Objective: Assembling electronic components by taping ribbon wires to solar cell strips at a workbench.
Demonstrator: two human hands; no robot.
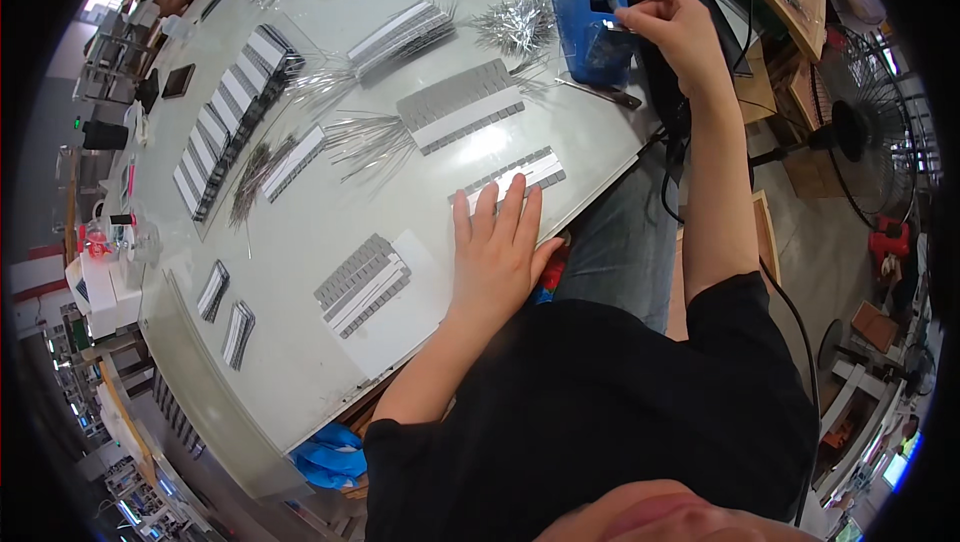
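My left hand (492, 257) lies flat near the table's right edge, fingers spread over a short row of small grey metal pieces (546, 168) with a white strip along it. Its fingertips cover part of that row. At the far right, my right hand (688, 37) reaches to a blue tape dispenser (575, 12). Thumb and forefinger are pinched together at the front of the dispenser, at the end of the tape; the tape itself barely shows. Beyond my left hand lies a wider grey row (460, 102) with a white band and thin wires fanning from its left end.
Left of my left hand, grey rows (365, 282) rest on a white sheet (408, 247). A long stack of striped rows (235, 112), a tangle of silvery wires (515, 24) and a slim metal tool (605, 94) lie about. A fan (855, 127) stands right.
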